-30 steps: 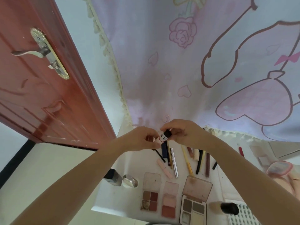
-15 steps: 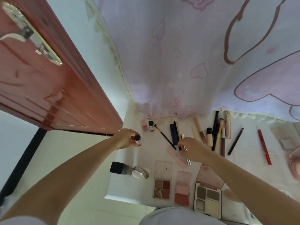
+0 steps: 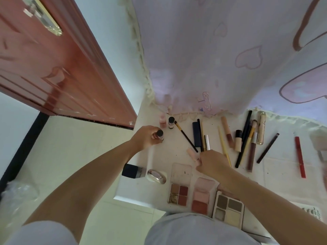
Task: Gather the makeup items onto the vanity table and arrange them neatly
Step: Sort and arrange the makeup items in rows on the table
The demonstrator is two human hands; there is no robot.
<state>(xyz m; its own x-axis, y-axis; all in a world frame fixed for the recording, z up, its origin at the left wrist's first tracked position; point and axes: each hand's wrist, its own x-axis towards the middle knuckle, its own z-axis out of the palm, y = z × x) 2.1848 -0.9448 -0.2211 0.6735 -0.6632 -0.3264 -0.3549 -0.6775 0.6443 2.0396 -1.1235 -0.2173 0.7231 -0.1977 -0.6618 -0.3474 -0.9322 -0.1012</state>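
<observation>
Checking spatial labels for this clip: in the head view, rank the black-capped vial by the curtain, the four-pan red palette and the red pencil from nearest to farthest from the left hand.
1. Black-capped vial, just beyond the left hand, by the curtain.
2. Four-pan red palette, at the near edge.
3. Red pencil, far right.

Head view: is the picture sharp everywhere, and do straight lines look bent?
Head view: the wide lens bends the door edge and the curtain hem; the door's metal handle plate is smeared by blur; the far right edge is soft; the left hand, its small bottle and the palettes are fairly sharp.
</observation>
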